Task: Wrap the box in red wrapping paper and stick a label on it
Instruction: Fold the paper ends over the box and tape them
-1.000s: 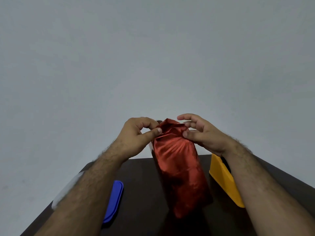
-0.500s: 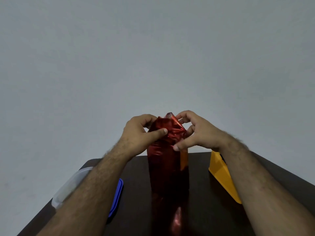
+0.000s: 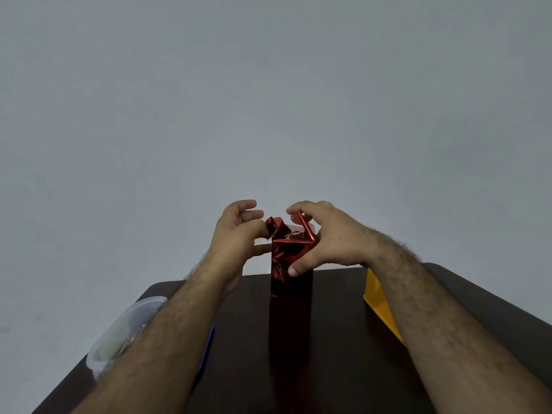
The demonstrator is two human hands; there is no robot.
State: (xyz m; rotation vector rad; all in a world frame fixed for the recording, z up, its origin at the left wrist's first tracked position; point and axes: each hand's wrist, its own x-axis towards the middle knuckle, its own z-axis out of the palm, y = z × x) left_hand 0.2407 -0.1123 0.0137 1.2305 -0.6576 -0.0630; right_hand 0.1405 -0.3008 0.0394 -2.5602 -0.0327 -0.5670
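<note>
Since the earlier frame we have brought the box (image 3: pixel 290 297) upright on the dark desk (image 3: pixel 343 369), and our left hand (image 3: pixel 236 239) has slid off the top toward the left flap; our right hand (image 3: pixel 328 239) now clamps the upper right side, thumb pressed on the front face and fingers curled over the crumpled top; the grip of the left hand pinches a bunched corner of the red wrapping paper (image 3: pixel 276 225) between thumb and fingers. We judge the step in hand to be closing the top end; the sides look already covered, the top folds loose. Next we need to crease that corner flat and fold it down; no label is visible yet. A yellow object (image 3: pixel 379 303) lies near on the right; a clear container (image 3: pixel 128 327) sits at the left edge.
</note>
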